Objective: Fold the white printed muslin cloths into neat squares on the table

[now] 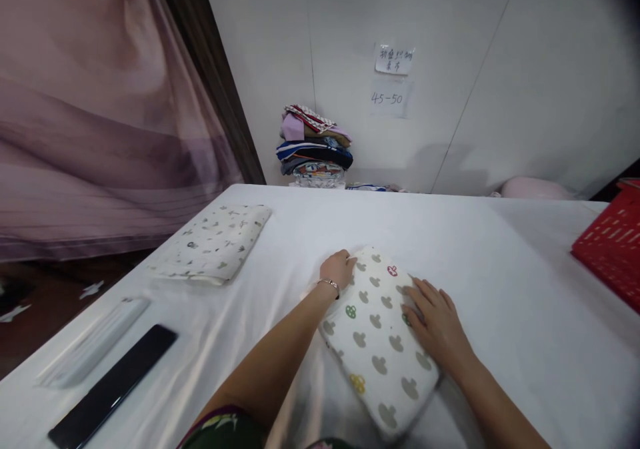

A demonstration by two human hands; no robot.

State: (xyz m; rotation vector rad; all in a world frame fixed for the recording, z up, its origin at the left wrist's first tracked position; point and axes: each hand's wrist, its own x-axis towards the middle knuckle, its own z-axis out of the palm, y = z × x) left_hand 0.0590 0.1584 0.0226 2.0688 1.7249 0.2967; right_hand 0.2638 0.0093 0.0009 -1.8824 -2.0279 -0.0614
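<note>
A folded white cloth (pixel 379 329) printed with grey mushroom-like shapes, plus a few in red, green and yellow, lies at a slant on the white-covered table. Wearing a bracelet, my left hand (pixel 339 270) has its fingers curled round the cloth's far left edge; the fingertips are partly hidden. My right hand (pixel 437 322) rests on the right side of the same cloth with its fingers stretched out and lying flat. Farther left on the table is another folded cloth (pixel 215 243), white with small dark prints, which neither hand touches.
A black flat object (pixel 114 387) and a white packet-like item (pixel 95 342) lie at the table's left. At the right edge stands a red slotted basket (pixel 613 242). Stacked folded fabrics (pixel 315 145) sit behind the table by the wall. A pink curtain (pixel 100 102) hangs left.
</note>
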